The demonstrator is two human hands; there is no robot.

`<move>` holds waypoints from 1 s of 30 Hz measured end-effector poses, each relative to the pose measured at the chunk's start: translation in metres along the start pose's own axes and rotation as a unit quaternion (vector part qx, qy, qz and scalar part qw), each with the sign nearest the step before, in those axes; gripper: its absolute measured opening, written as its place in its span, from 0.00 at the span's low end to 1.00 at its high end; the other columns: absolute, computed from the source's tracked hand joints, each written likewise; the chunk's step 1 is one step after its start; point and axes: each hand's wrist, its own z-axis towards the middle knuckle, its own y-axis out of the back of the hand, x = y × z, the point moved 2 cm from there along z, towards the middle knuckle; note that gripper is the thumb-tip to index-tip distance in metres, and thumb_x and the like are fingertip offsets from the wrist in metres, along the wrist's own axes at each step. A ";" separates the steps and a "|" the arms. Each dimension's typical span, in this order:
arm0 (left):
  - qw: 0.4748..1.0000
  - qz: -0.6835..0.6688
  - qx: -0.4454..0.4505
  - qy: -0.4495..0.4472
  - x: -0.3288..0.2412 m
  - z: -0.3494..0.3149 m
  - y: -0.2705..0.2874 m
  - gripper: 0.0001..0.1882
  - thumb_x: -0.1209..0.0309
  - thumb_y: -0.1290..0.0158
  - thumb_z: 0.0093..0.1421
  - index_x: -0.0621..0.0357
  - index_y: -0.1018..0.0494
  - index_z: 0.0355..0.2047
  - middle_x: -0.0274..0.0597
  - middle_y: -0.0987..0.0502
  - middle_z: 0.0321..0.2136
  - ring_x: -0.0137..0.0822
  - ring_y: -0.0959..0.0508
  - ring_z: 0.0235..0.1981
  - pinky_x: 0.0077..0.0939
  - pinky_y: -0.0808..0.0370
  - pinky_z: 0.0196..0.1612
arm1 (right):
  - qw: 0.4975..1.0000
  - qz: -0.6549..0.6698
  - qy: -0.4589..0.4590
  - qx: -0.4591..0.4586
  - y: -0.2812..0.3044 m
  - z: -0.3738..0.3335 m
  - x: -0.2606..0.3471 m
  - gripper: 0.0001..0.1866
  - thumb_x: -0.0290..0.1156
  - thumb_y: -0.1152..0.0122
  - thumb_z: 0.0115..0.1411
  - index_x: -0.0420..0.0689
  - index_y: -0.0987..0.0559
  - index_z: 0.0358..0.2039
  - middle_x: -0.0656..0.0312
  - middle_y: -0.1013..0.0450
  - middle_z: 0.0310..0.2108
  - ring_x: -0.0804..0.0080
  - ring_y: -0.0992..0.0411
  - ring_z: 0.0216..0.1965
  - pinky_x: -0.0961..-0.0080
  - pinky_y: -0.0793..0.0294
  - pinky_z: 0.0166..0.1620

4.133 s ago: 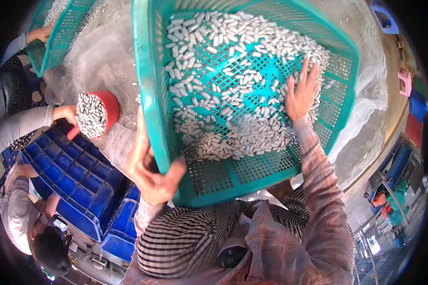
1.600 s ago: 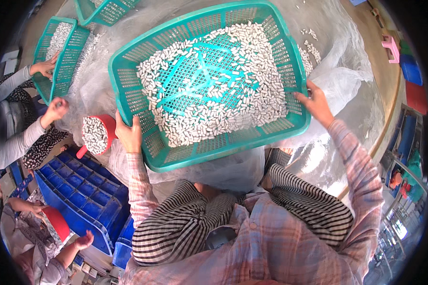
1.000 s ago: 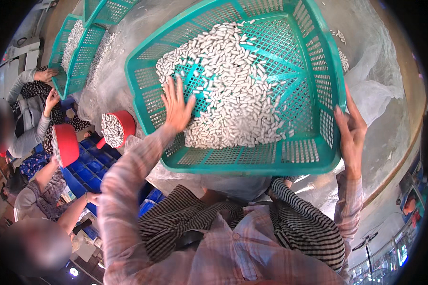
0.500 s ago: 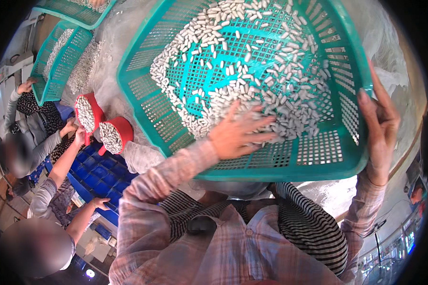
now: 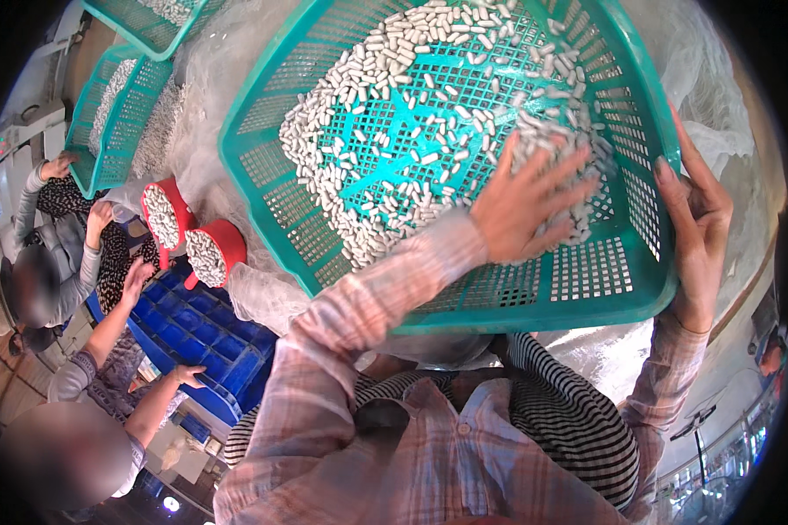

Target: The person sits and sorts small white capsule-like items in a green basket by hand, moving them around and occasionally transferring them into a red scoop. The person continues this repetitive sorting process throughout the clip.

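Note:
A green plastic basket [image 5: 534, 317] with slotted sides fills the upper middle, tilted toward me. Loose white capsules [image 5: 394, 57] are scattered over its mesh floor, thicker along the sides. Inside it, my left hand [image 5: 534, 206] lies palm down with fingers spread on a heap of capsules near the right side; those beside the fingers are blurred by motion. At the right rim my right hand [image 5: 699, 241] grips the basket, thumb at the edge and a finger along the outside; the other fingertips are partly hidden.
Two red scoops [image 5: 234, 238] full of capsules stand left of the basket. Beyond them is a blue compartmented tray [image 5: 197, 337] with a co-worker's hands around it. More green baskets [image 5: 105, 175] and a capsule pile [image 5: 158, 131] sit at the far left. Clear plastic sheeting [image 5: 206, 131] covers the surface.
My left hand has swept right and a little away from me, pushing capsules toward the right side. My right hand keeps its hold. The co-workers' hands have come off the scoop.

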 end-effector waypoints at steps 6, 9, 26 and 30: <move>0.978 0.080 0.193 0.020 0.087 -0.143 0.015 0.39 0.46 0.46 0.52 0.30 0.43 0.64 0.35 0.51 0.68 0.51 0.57 0.69 0.78 0.71 0.59 | 0.998 -0.046 -0.043 0.027 0.017 -0.008 -0.007 0.25 0.27 0.44 0.62 0.38 0.33 0.59 0.53 0.32 0.56 0.70 0.32 0.54 0.75 0.38 0.60; 0.944 0.209 -0.032 0.252 0.148 -0.158 0.046 0.34 0.55 0.50 0.56 0.45 0.41 0.63 0.51 0.50 0.67 0.53 0.55 0.69 0.61 0.66 0.65 | 0.998 -0.058 -0.035 0.009 0.012 -0.011 -0.006 0.26 0.28 0.44 0.62 0.38 0.34 0.60 0.53 0.32 0.56 0.71 0.32 0.54 0.75 0.39 0.60; 0.995 -0.022 -0.043 -0.086 -0.010 -0.012 -0.019 0.21 0.55 0.44 0.51 0.34 0.27 0.48 0.38 0.34 0.55 0.51 0.38 0.56 0.61 0.48 0.58 | 1.000 -0.025 0.008 0.005 0.011 -0.002 -0.008 0.24 0.19 0.46 0.60 0.33 0.33 0.58 0.51 0.35 0.59 0.69 0.36 0.59 0.73 0.41 0.61; 0.988 0.055 0.136 -0.053 0.067 -0.131 -0.001 0.27 0.51 0.47 0.54 0.23 0.33 0.56 0.30 0.48 0.67 0.50 0.55 0.69 0.77 0.70 0.60 | 1.000 -0.028 0.008 0.005 0.016 -0.007 -0.010 0.25 0.23 0.46 0.62 0.35 0.34 0.60 0.52 0.32 0.57 0.71 0.34 0.56 0.74 0.39 0.60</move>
